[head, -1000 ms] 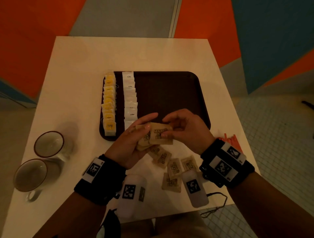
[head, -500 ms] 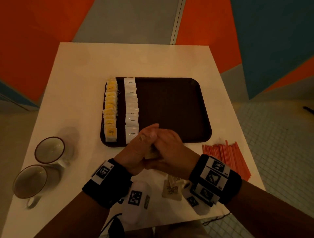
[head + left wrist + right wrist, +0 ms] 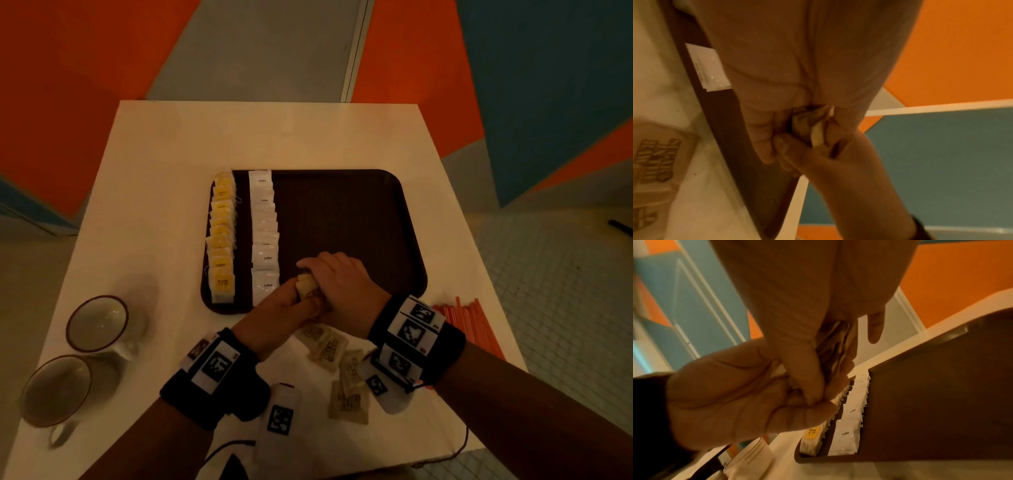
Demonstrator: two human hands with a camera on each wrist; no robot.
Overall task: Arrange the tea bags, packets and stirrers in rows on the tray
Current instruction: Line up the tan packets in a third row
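Note:
Both hands grip one stack of brown sugar packets (image 3: 307, 289) over the near edge of the dark brown tray (image 3: 346, 212). My left hand (image 3: 284, 305) holds the stack from the left, and my right hand (image 3: 337, 284) covers it from the right. The stack (image 3: 807, 129) stands on edge between the fingers, and its edges (image 3: 835, 344) show in the right wrist view. On the tray's left side lie a row of yellow-tagged tea bags (image 3: 222, 236) and a row of white coffee packets (image 3: 264, 233). More brown packets (image 3: 339, 363) lie loose on the table near me. Orange stirrers (image 3: 469, 325) lie at the right.
Two empty cups (image 3: 97, 323) (image 3: 56, 390) stand at the table's left near corner. The white table (image 3: 161, 164) ends close behind the tray and just right of the stirrers. The tray's middle and right part holds nothing.
Both hands closed round the brown packets into a tight stack and carried it forward, from over the table to the tray's near edge. The head view tilted down.

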